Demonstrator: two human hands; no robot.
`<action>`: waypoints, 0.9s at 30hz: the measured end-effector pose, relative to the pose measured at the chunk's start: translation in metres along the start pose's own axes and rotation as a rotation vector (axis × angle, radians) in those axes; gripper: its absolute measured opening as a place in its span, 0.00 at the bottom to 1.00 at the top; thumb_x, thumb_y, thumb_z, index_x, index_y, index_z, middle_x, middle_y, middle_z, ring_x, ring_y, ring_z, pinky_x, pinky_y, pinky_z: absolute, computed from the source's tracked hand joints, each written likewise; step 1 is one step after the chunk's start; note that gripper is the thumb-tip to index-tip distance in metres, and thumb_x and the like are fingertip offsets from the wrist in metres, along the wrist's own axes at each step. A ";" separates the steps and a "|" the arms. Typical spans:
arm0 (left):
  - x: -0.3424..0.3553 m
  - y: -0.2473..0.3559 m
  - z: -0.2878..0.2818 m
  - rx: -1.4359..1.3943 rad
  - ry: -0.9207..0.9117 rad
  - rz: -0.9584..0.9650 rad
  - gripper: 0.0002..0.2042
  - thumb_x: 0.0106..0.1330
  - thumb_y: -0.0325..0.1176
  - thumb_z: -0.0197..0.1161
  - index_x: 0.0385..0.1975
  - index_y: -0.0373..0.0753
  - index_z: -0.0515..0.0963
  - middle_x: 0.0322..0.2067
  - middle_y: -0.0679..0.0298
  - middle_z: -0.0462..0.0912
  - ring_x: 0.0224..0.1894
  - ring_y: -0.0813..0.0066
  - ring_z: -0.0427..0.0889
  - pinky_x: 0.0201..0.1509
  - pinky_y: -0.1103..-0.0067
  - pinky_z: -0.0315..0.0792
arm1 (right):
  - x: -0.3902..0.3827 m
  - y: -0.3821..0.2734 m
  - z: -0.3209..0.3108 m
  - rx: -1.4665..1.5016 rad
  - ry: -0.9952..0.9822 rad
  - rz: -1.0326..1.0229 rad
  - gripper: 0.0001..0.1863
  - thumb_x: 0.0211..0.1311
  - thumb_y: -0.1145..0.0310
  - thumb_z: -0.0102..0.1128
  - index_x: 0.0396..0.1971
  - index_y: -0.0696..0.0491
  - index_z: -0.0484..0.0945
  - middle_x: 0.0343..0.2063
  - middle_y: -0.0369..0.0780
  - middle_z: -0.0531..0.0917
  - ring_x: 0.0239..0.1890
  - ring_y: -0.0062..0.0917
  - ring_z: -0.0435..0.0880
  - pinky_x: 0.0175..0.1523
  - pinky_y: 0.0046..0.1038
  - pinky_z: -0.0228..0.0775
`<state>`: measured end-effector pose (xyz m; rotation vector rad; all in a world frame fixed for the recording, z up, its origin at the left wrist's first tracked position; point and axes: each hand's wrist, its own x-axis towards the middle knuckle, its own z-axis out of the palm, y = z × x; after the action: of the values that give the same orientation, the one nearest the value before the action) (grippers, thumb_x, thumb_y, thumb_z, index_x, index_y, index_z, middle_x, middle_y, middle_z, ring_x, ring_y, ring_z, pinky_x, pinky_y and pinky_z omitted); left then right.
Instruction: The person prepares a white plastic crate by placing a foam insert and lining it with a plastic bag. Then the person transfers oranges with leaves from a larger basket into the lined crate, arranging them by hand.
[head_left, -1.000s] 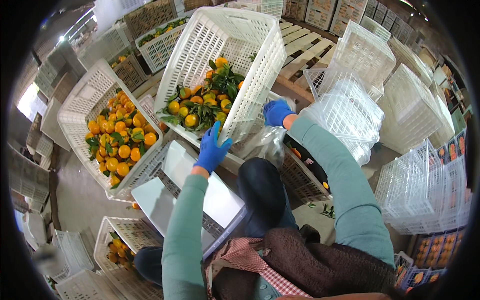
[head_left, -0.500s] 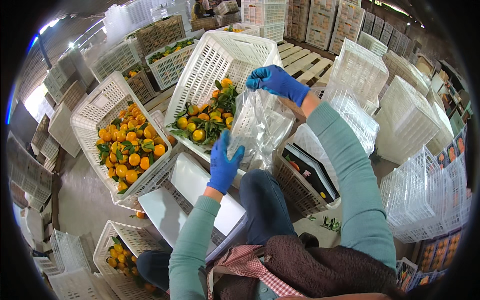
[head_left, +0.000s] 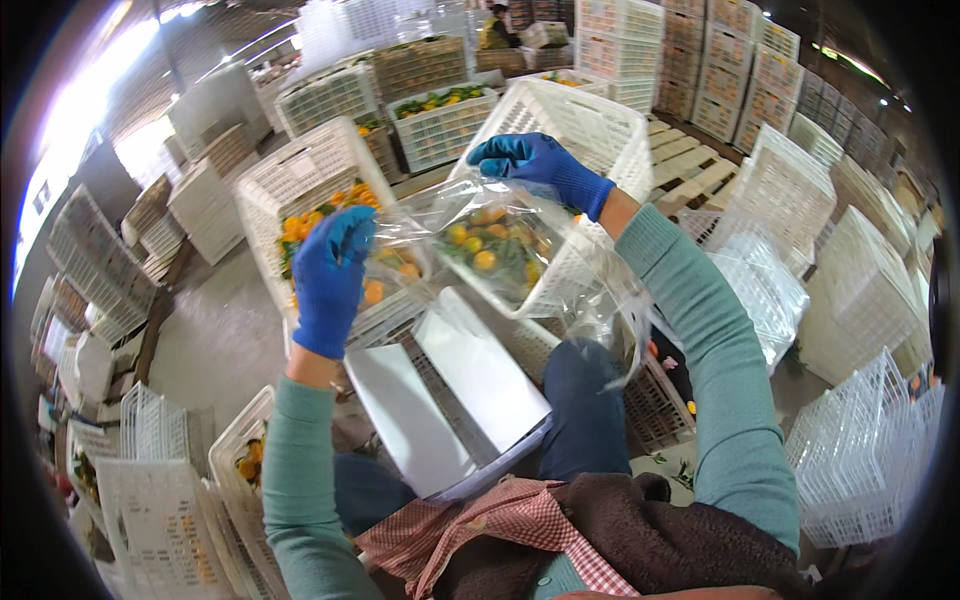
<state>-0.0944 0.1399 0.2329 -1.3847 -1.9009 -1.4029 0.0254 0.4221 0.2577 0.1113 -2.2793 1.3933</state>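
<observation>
My left hand (head_left: pixel 333 280) and my right hand (head_left: pixel 540 170), both in blue gloves, pinch a clear plastic bag (head_left: pixel 410 225) stretched between them in the air. Behind the bag, a tilted white crate (head_left: pixel 605 115) holds leafy orange and greenish citrus (head_left: pixel 485 258). To its left stands another white crate (head_left: pixel 270 170) full of oranges (head_left: pixel 300 225). Below the bag, between my legs, sits a low plastic crate (head_left: pixel 475 470) lined with two white sheets (head_left: pixel 480 365).
Stacked crates (head_left: pixel 618 40) line the back, near a wooden pallet (head_left: pixel 685 165); a person (head_left: pixel 497 32) is among them. Nested translucent crates (head_left: pixel 855 450) stand at the right, and more crates (head_left: pixel 150 510) at the lower left. A dark-lined crate (head_left: pixel 660 400) is beside my right leg.
My hands have lifted the clear bag and spread it out; my left hand has risen and moved leftward, closing on the bag. The view has shifted, so the crates appear further right.
</observation>
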 end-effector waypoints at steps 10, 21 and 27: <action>0.024 0.040 -0.122 0.797 -0.207 0.197 0.10 0.53 0.40 0.66 0.32 0.44 0.81 0.26 0.60 0.80 0.30 0.61 0.81 0.33 0.74 0.74 | -0.056 -0.082 0.131 -0.797 0.415 -0.483 0.51 0.41 0.39 0.68 0.62 0.56 0.62 0.57 0.55 0.69 0.59 0.43 0.70 0.63 0.40 0.61; 0.026 0.022 -0.123 0.968 -0.239 0.529 0.10 0.52 0.36 0.64 0.35 0.52 0.82 0.30 0.67 0.80 0.45 0.63 0.75 0.56 0.65 0.67 | -0.055 -0.021 0.163 0.019 0.140 -0.047 0.07 0.60 0.70 0.55 0.36 0.57 0.74 0.26 0.40 0.81 0.25 0.23 0.81 0.33 0.23 0.72; -0.068 0.059 -0.059 0.830 0.209 0.389 0.25 0.53 0.33 0.64 0.55 0.49 0.73 0.55 0.57 0.66 0.55 0.60 0.67 0.64 0.61 0.57 | -0.056 -0.008 0.164 0.497 0.217 0.071 0.11 0.60 0.69 0.59 0.41 0.56 0.74 0.25 0.32 0.78 0.24 0.11 0.74 0.31 0.15 0.68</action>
<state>-0.0269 0.0561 0.2330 -1.0424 -1.6506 -0.4467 0.0212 0.2673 0.1786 0.0334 -1.7405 1.8833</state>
